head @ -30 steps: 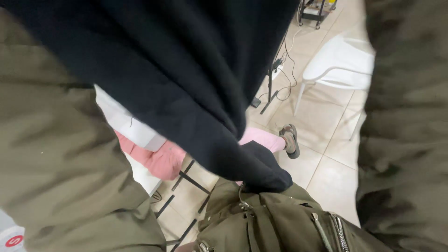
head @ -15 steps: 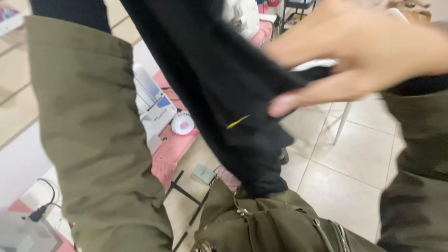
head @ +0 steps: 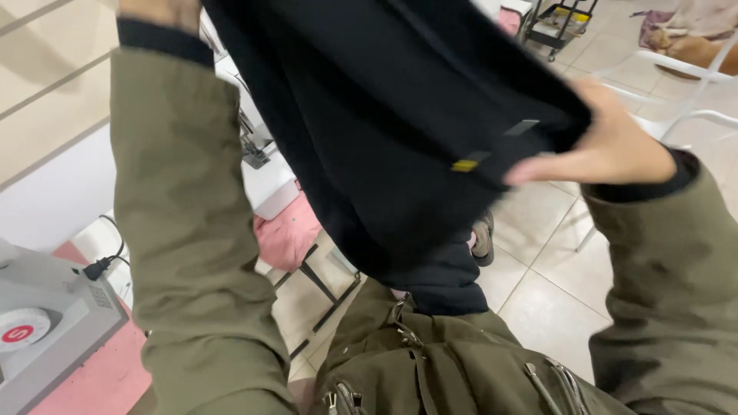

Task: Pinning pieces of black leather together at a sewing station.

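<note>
Head view — right hand [head: 615,150] at 3 o'clock, grip pinched on the black garment [head: 384,131]; left hand [head: 161,11] at 11 o'clock — its grip cannot be told.

— How were the arms?
— Both were raised in olive sleeves. The left hand [head: 161,11] was up at the top edge, mostly cut off.
— And the right hand [head: 607,146]?
— Held out at the right, fingers [head: 538,170] pinched and pointing left.
</note>
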